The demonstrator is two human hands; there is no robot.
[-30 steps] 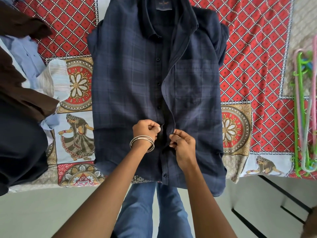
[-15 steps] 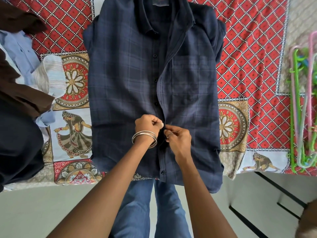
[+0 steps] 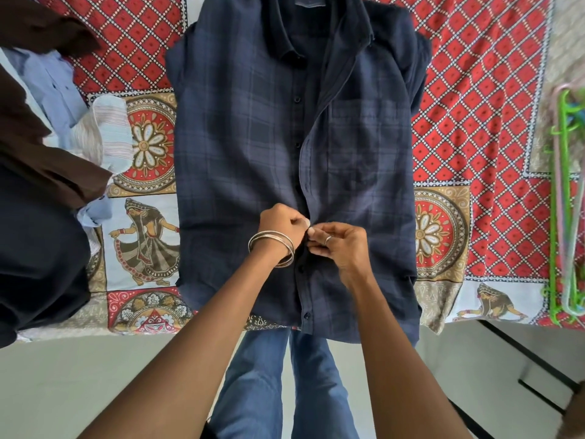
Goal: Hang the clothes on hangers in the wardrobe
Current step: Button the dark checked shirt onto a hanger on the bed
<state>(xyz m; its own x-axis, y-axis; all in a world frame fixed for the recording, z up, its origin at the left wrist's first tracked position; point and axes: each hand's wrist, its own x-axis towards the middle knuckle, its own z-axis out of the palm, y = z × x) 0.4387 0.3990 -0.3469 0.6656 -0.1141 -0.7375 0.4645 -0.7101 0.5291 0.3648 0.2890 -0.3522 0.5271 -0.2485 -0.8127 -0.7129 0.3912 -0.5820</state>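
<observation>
We see the left hand (image 3: 280, 228) and right hand (image 3: 340, 245) both pinching the navy plaid shirt (image 3: 240, 147) placket mid-frame (flat on the bed (image 3: 493, 99)); hangers (image 3: 566, 201) far right.

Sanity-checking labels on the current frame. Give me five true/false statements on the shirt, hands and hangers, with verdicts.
1. The navy plaid shirt lies flat on the patterned bedsheet. True.
2. Both hands pinch the shirt's front placket. True: the left hand and right hand meet at the button line.
3. The shirt is buttoned up to the collar. False: above the hands the front lies open.
4. The right hand holds a hanger. False: the hangers lie untouched at the right edge of the bed.
5. Bangles sit on the right wrist. False: they are on the left wrist.
</observation>
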